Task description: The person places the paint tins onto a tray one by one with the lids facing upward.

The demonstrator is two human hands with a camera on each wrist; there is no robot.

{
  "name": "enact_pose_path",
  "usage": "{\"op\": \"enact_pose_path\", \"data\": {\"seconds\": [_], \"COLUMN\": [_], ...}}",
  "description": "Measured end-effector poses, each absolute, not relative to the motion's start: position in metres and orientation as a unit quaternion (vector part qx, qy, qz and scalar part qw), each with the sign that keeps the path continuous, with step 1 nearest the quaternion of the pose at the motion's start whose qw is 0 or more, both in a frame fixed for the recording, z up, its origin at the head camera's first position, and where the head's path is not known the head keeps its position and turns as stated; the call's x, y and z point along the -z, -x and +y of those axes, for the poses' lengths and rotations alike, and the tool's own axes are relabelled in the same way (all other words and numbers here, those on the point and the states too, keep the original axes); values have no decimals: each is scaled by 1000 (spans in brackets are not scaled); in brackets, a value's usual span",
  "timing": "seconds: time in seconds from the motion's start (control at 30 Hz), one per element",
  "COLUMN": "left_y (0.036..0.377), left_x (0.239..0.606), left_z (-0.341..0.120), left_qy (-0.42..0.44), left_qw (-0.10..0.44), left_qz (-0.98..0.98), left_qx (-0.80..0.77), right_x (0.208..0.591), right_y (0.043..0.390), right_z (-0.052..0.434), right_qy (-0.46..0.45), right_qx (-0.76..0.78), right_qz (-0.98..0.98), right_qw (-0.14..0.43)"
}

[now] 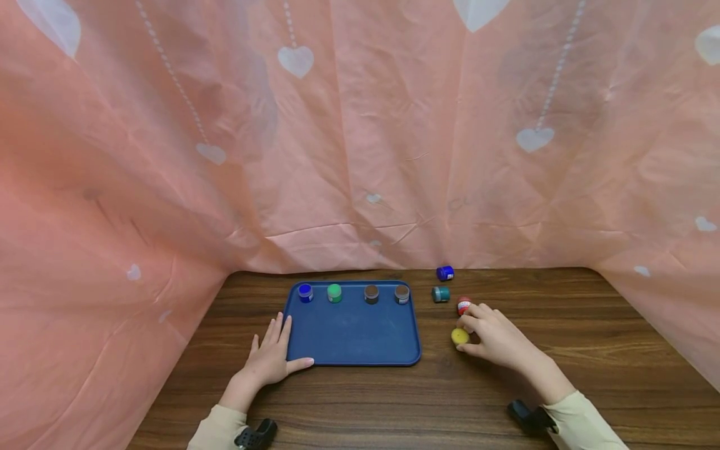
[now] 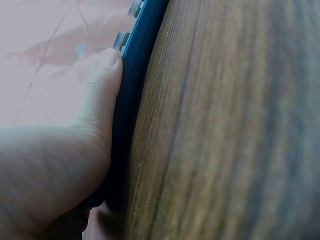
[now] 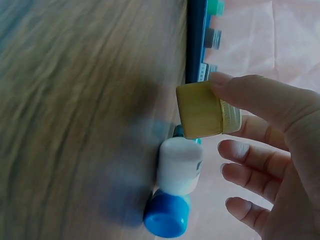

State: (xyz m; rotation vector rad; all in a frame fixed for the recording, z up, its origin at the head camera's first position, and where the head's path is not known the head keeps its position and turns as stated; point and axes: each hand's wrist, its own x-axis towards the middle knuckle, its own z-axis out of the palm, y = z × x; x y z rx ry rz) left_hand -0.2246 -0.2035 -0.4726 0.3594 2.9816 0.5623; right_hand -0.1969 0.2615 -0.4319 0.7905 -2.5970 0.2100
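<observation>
My right hand [image 1: 497,334] pinches a small yellow paint jar [image 1: 460,337] between thumb and index finger, right of the tray. In the right wrist view the yellow jar [image 3: 200,111] is tilted on its side, the other fingers spread behind it. Just beyond that hand lies a red paint jar [image 1: 464,305], partly covered by the fingers. My left hand [image 1: 270,359] rests on the lower left corner of a blue tray [image 1: 351,340], its fingers along the side and its thumb on the front rim. The left wrist view shows the thumb [image 2: 102,85] against the tray edge.
Along the tray's back stand a blue jar [image 1: 305,292], a green jar [image 1: 334,293] and two brown jars, one mid-row [image 1: 371,294], one at the right [image 1: 402,294]. Off the tray lie a teal jar [image 1: 441,294] and another blue jar [image 1: 445,273]. A pink curtain [image 1: 360,156] hangs behind the table.
</observation>
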Motion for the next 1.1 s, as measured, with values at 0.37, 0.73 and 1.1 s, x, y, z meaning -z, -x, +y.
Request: {"op": "enact_pose_path", "data": {"seconds": [0.37,0.73,1.1], "left_y": [226,230,232], "left_x": [474,475,465], "left_z": [-202,-203,-210], "left_qy": [-118,-133,-114], "left_qw": [43,45,46], "left_qz": [975,974,981], "left_qx": [-185,-178,-149], "right_x": [421,414,409], "right_y": [203,214,225], "right_z": [236,207,179], "right_qy": [-286,-316,-347], "right_qx": [-79,-99,-97], "right_qz": [-936,-923,-913], "right_qw": [190,195,191]}}
